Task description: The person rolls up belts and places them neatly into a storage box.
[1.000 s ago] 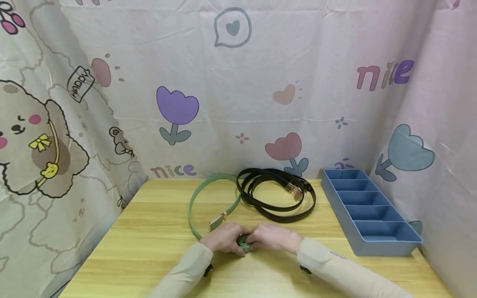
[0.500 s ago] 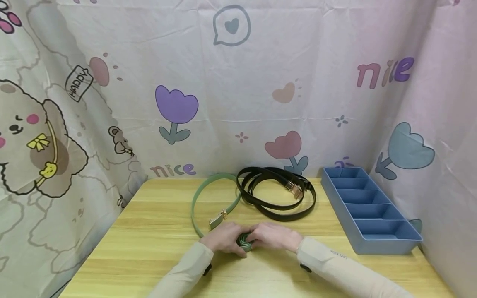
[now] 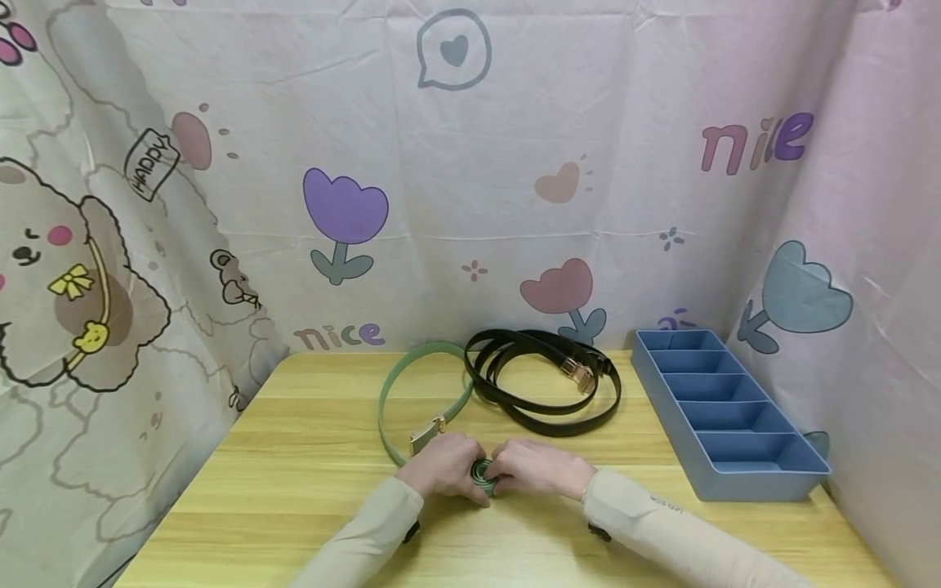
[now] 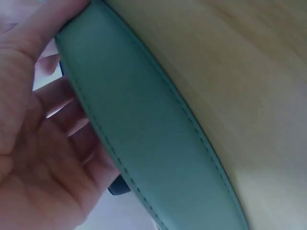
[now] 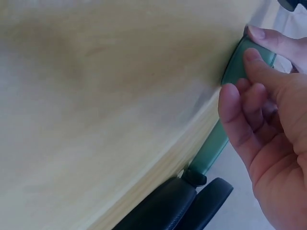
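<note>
A green belt lies partly in a wide loop on the table, its other end wound into a small coil standing on edge-turns between both hands. My left hand holds the coil from the left, thumb at the near side. From the right, my right hand pinches it. The light-metal buckle lies just beyond the left hand. In the left wrist view the stitched strap runs past the thumb and palm. In the right wrist view, thumb and finger press on the rolled part.
A black belt with a gold-coloured buckle lies loosely looped behind the hands, beside the green loop. On the right stands a blue divided tray with several compartments. A patterned curtain borders the wooden table at the back and sides.
The left hand's fingers have shifted slightly right around the coil, which looks a little more compact. Both hands stay on it; the black belt and tray have not moved.
</note>
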The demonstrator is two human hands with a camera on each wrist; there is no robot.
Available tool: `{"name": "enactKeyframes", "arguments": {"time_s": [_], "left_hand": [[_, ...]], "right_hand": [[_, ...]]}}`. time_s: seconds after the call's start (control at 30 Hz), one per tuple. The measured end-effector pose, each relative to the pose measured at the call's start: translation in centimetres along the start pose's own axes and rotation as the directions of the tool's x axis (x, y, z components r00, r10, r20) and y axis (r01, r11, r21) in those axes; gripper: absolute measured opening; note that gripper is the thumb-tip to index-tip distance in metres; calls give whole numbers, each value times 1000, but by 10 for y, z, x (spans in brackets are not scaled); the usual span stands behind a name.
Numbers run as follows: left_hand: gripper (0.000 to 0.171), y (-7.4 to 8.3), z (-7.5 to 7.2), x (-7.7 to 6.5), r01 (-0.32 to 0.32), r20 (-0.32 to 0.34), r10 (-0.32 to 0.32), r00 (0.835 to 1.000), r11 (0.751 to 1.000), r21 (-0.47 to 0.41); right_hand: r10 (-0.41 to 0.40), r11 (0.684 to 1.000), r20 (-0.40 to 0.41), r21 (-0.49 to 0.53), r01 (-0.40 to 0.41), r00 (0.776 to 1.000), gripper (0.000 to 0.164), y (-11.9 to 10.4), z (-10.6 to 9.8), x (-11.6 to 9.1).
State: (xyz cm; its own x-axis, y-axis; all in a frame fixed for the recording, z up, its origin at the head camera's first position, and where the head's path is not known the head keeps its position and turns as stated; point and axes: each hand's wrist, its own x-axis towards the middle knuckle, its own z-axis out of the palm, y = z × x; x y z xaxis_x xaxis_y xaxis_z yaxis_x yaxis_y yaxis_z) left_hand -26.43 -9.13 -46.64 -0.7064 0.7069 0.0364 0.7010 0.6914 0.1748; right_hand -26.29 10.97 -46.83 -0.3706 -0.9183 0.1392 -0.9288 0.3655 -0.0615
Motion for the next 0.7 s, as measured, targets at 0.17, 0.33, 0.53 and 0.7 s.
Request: {"name": "enactKeyframes", "arguments": {"time_s": [0.17,0.33,0.53,0.7], "left_hand": [[43,-7,-2,-4,-50,64,59,996,989,-142],[39,-9,-4,-4,-69,72,82,994,983,-167],[33,-3,-5,-7,-11,15,13,1000,995,-97],[36,-4,-4,-10,-22,21,24,999,992,-121]], "right_hand": [[-15,999,5,39,15,1000,2,1,1,2],[4,1000,8,17,-4,1000,8,1,0,2],[90,995,22,43,-91,996,17,-5,-2,4],[67,998,7,5,-67,998,12,-6,1,4]]}}
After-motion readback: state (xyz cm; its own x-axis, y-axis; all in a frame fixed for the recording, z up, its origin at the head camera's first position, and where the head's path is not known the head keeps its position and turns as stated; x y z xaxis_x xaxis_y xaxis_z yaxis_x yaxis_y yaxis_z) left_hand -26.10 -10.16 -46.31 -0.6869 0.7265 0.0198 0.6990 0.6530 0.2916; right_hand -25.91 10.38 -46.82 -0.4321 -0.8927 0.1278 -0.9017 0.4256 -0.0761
